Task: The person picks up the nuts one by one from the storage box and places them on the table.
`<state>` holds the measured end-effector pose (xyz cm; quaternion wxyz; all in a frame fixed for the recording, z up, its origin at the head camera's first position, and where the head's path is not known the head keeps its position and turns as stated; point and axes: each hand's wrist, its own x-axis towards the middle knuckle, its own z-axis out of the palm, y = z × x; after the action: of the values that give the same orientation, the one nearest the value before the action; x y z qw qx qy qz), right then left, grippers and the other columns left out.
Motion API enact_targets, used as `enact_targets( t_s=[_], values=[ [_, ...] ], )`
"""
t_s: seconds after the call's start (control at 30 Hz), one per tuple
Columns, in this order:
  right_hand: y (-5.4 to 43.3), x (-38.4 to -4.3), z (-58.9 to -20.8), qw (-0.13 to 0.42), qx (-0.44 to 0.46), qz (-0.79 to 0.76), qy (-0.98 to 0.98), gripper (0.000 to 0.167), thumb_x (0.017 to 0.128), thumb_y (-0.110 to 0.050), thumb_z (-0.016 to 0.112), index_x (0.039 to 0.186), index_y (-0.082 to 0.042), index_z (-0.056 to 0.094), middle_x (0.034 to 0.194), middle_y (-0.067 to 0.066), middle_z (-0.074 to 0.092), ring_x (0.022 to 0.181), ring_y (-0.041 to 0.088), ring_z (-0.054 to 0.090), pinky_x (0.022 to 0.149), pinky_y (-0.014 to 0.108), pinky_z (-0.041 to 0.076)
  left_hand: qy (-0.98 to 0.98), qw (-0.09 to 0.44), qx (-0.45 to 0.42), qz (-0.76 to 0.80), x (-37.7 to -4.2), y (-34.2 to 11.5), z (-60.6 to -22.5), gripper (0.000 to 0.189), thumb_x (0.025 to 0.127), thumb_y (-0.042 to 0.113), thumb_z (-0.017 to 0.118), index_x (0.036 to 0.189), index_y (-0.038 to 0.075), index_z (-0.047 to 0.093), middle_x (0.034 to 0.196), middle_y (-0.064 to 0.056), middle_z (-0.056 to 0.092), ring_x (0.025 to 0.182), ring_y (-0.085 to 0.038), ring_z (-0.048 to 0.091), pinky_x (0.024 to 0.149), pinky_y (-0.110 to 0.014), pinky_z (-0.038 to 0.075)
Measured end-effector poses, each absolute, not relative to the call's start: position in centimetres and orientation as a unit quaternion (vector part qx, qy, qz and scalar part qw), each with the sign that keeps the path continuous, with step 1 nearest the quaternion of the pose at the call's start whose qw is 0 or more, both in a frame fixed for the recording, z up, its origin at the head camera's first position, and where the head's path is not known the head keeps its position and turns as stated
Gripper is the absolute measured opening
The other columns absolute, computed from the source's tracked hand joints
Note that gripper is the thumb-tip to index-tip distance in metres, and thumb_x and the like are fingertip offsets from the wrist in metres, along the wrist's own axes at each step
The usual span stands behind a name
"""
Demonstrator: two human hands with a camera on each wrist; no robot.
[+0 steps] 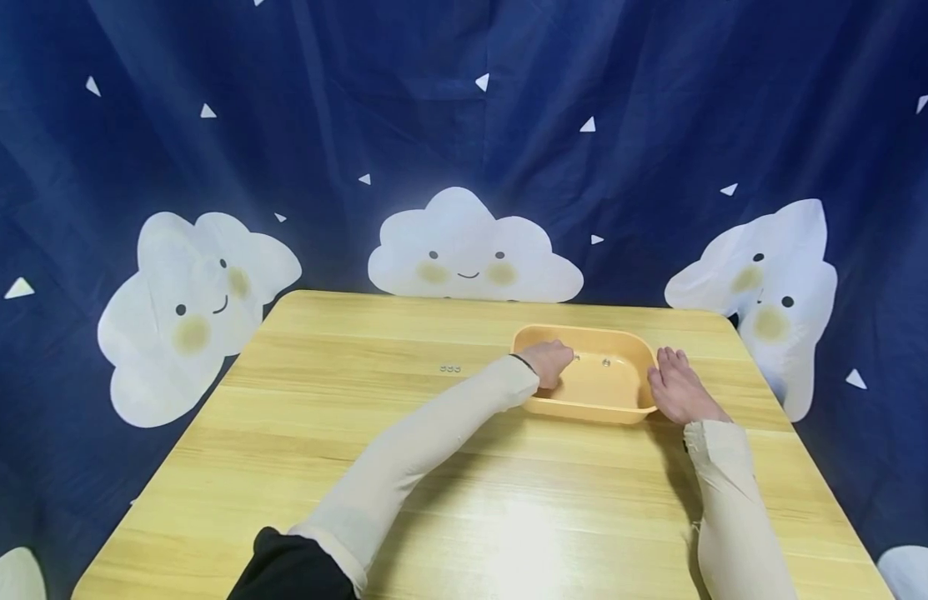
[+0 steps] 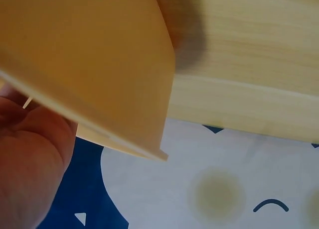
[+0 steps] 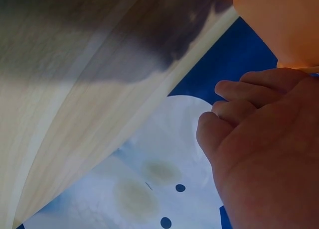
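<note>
An orange-yellow tray (image 1: 584, 412) stands toward the back right of the table. My left hand (image 1: 548, 361) reaches over its left rim, with the fingers bent down inside. The tray wall (image 2: 99, 55) hides those fingertips in the left wrist view, so whether they pinch anything is not visible. My right hand (image 1: 683, 390) lies against the tray's right end, fingers extended away from me. Inside the tray, near its back wall, sit a small shiny piece (image 1: 606, 362) and another one (image 1: 577, 357) beside my left hand. Three similar shiny pieces (image 1: 450, 368) lie in a row left of the tray.
The wooden table (image 1: 343, 467) has rounded back corners and carries a bright glare spot near its front. Behind it hangs a dark blue curtain (image 1: 433, 100) printed with white clouds and triangles.
</note>
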<state>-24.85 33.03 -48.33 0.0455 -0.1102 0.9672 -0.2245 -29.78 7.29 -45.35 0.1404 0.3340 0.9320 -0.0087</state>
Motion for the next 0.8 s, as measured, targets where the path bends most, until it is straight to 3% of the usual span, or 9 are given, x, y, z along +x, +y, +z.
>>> enact_targets(
  t_s=[0.4, 0.8],
  values=[
    [33.16, -24.87, -48.11, 0.054, -0.111, -0.231, 0.965, 0.061, 0.110, -0.018, 0.023, 0.147, 0.030, 0.018, 0.155, 0.052, 0.014, 0.148, 0.067, 0.009, 0.124, 0.069, 0.013, 0.929, 0.159, 0.334, -0.017, -30.51, 7.35, -45.44, 0.025, 0.095, -0.002, 0.061, 0.117, 0.009, 0.065, 0.120, -0.004, 0.068, 0.090, -0.012, 0.058, 0.083, -0.022, 0.054],
    [33.15, -24.76, -48.22, 0.063, -0.106, -0.243, 0.962, 0.062, 0.110, -0.020, 0.023, 0.148, 0.029, 0.017, 0.156, 0.052, 0.012, 0.148, 0.067, 0.007, 0.124, 0.070, 0.012, 0.932, 0.155, 0.329, 0.011, -30.63, 7.01, -45.60, 0.026, 0.091, -0.005, 0.064, 0.113, 0.008, 0.068, 0.116, -0.004, 0.073, 0.083, -0.012, 0.062, 0.072, -0.019, 0.055]
  ],
)
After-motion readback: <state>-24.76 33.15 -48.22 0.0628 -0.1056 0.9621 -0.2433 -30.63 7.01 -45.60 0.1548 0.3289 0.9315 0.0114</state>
